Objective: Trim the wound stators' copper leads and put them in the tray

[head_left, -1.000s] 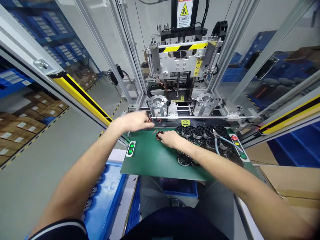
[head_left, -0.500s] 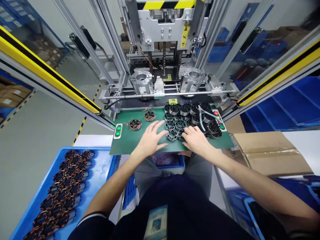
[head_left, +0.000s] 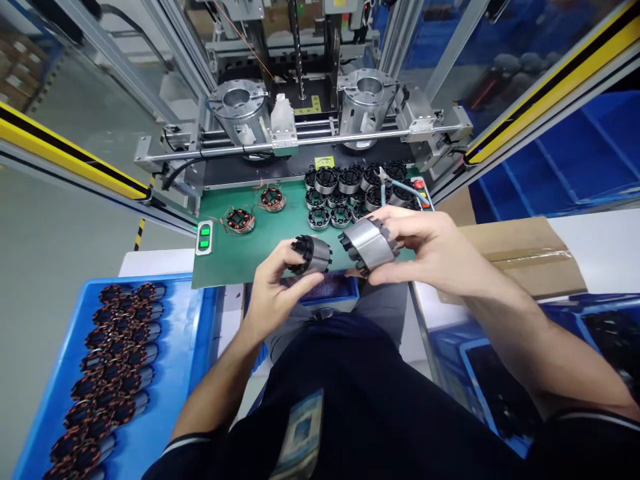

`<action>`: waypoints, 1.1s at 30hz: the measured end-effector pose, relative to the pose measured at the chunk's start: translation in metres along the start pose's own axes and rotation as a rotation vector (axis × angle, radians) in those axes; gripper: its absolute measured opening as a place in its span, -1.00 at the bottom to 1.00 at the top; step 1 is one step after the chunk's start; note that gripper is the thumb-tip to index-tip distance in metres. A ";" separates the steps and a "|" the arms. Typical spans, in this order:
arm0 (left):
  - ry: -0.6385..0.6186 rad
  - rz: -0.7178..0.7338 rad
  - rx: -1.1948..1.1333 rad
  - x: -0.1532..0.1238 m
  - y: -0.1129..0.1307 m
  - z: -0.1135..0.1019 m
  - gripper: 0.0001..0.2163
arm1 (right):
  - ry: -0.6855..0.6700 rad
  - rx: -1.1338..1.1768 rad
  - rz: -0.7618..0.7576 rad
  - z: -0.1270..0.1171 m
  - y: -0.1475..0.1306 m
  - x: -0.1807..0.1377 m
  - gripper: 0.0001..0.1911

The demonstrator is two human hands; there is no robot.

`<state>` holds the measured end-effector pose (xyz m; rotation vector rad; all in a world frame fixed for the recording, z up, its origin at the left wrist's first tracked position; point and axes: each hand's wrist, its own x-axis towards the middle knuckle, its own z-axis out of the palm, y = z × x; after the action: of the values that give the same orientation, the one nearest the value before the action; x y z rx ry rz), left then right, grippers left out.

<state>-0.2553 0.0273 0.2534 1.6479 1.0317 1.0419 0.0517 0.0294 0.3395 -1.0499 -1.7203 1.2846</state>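
My left hand (head_left: 273, 290) is closed round a grey metal stator core with black end teeth (head_left: 313, 255), held just above the near edge of the green mat (head_left: 280, 233). My right hand (head_left: 430, 250) grips a second, similar stator core (head_left: 369, 245) beside it, tilted toward the first. Behind them several bare stator cores (head_left: 345, 190) stand in a cluster on the mat. Two cores wound with copper wire (head_left: 240, 220) (head_left: 273, 199) lie on the mat's left part.
A press machine with two round metal fixtures (head_left: 237, 107) (head_left: 369, 93) stands behind the mat. A blue tray (head_left: 175, 347) of wound stators sits low left. A green button panel (head_left: 204, 237) is at the mat's left edge; a cardboard box (head_left: 515, 257) lies right.
The hands drew back from the far side of the mat, where two wound cores now lie, then each picked up a bare stator core from the cluster. The view tilted downward.
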 end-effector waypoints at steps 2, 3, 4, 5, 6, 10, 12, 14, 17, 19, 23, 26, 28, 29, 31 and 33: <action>0.001 0.053 -0.080 -0.008 0.015 0.001 -0.70 | 0.059 0.174 0.013 0.003 -0.012 -0.003 -0.47; -0.006 0.080 -0.088 -0.011 0.022 0.001 -0.69 | 0.085 0.231 0.032 0.004 -0.015 -0.005 -0.39; -0.016 0.105 -0.083 -0.012 0.029 0.001 -0.69 | 0.102 0.268 0.055 0.005 -0.016 -0.006 -0.31; -0.026 0.128 -0.071 -0.013 0.035 0.000 -0.68 | 0.113 0.287 0.074 0.005 -0.016 -0.007 -0.22; -0.034 0.149 -0.059 -0.014 0.040 0.000 -0.68 | 0.117 0.292 0.086 0.005 -0.016 -0.007 -0.13; -0.055 0.210 -0.027 -0.015 0.053 -0.003 -0.66 | 0.120 0.241 0.079 0.003 -0.009 -0.008 0.07; -0.065 0.220 0.002 -0.016 0.055 -0.004 -0.66 | 0.124 0.205 0.060 0.001 -0.006 -0.007 -0.03; -0.073 0.224 0.042 -0.016 0.055 -0.004 -0.66 | 0.130 0.182 0.043 0.000 -0.006 -0.006 -0.15; -0.088 0.244 0.086 -0.015 0.055 -0.004 -0.65 | 0.096 0.164 0.085 -0.001 -0.007 -0.004 -0.22; -0.107 0.260 0.113 -0.013 0.057 -0.003 -0.64 | 0.037 0.178 0.128 -0.002 -0.008 -0.003 -0.23; -0.139 0.278 0.167 -0.008 0.064 -0.002 -0.65 | -0.037 0.245 0.099 -0.002 -0.005 0.003 -0.23; -0.138 0.280 0.180 -0.008 0.068 -0.002 -0.67 | -0.061 0.229 0.157 -0.003 -0.002 0.008 -0.20; -0.137 0.280 0.177 -0.008 0.070 -0.003 -0.67 | -0.082 0.212 0.219 -0.004 0.000 0.012 -0.15; -0.137 0.279 0.177 -0.008 0.070 -0.004 -0.67 | -0.090 0.217 0.236 -0.004 0.001 0.014 -0.12; -0.137 0.281 0.178 -0.009 0.070 -0.006 -0.66 | -0.105 0.247 0.256 -0.003 0.003 0.018 -0.05; -0.138 0.281 0.179 -0.009 0.068 -0.009 -0.66 | -0.111 0.283 0.256 -0.001 0.005 0.023 0.03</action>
<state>-0.2539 0.0047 0.3186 2.0252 0.8376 1.0210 0.0441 0.0516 0.3372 -1.0710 -1.4597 1.7200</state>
